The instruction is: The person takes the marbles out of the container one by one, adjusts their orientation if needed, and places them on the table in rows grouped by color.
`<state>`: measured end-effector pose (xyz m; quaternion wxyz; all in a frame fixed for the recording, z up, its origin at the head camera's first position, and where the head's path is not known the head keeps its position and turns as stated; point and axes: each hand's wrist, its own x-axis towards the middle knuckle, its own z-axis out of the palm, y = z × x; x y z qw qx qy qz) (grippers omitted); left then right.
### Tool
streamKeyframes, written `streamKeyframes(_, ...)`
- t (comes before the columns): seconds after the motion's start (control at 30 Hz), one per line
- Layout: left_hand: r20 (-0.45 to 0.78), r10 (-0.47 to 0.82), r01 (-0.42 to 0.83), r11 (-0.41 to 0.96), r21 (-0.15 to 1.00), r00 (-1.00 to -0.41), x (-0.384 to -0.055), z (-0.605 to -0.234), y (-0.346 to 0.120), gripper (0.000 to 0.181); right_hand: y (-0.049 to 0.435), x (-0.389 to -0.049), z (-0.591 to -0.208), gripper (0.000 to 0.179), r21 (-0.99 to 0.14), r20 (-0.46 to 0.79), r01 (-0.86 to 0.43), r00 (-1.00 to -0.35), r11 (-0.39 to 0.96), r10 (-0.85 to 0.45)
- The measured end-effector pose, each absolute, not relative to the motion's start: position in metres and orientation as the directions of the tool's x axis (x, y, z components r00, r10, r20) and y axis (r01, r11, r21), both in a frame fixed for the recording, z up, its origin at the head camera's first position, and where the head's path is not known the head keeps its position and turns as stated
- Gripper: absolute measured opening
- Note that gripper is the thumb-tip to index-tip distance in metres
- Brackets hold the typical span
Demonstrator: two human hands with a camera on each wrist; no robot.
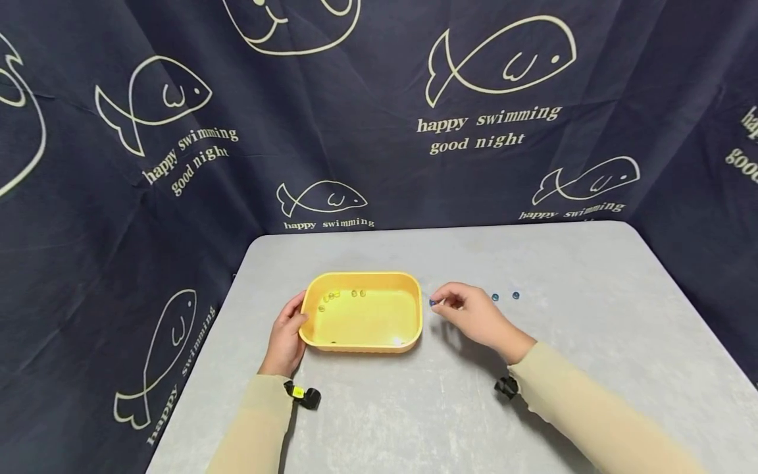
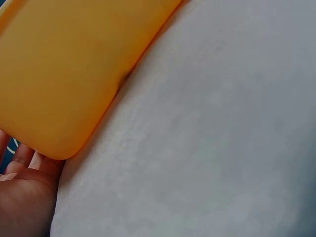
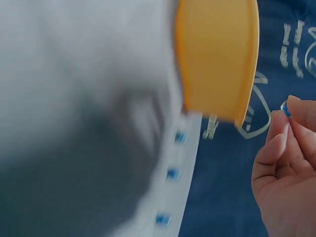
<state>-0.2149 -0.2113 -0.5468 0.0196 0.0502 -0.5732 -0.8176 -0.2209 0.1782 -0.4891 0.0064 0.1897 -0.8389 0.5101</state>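
A yellow plastic tub (image 1: 367, 322) sits on the table; several small clear marbles (image 1: 354, 293) lie inside along its back and left side. My left hand (image 1: 287, 336) grips the tub's left end, thumb over the rim and fingers outside. In the left wrist view its fingers (image 2: 22, 160) show behind the tub's lower corner (image 2: 59, 143). Just right of the tub, my right hand (image 1: 474, 316) pinches a small blue glass marble (image 3: 286, 109) between thumb and fingertips, above the table.
Two blue marbles (image 1: 495, 297) (image 1: 516, 295) lie on the grey table (image 1: 385, 408) to the right of my right hand; the right wrist view shows three in a row. A dark blue curtain (image 1: 391, 164) with fish drawings hangs behind the table's far edge and at its sides.
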Motion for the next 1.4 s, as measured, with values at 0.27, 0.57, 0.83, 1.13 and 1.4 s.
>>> streamKeyframes(0.27,-0.045,-0.082,-0.014,-0.34,0.94,-0.996,-0.216,-0.547,-0.211,0.056,0.244,-0.222,-0.5,0.012,-0.811,0.215,-0.295,-0.953,0.505,-0.212)
streamKeyframes(0.57,-0.049,-0.089,-0.014,-0.356,0.934,-0.995,-0.216,-0.545,-0.212,0.056,0.31,-0.223,-0.507,0.018,-0.779,0.161,-0.19,-0.982,0.598,-0.103)
streamKeyframes(0.83,-0.052,-0.083,-0.019,-0.359,0.933,-0.995,-0.214,-0.547,-0.213,0.057,0.35,-0.226,-0.515,0.026,-0.788,0.076,-0.055,-0.997,0.614,0.009)
streamKeyframes(1.13,-0.045,-0.076,-0.015,-0.36,0.933,-0.996,-0.215,-0.548,-0.214,0.056,0.367,-0.232,-0.525,0.031,-0.767,0.024,0.023,-0.998,0.641,0.064)
streamKeyframes(1.4,-0.051,-0.075,-0.021,-0.359,0.933,-0.996,-0.216,-0.548,-0.213,0.056,0.376,-0.241,-0.532,0.027,-0.722,0.04,0.014,-0.997,0.691,0.061)
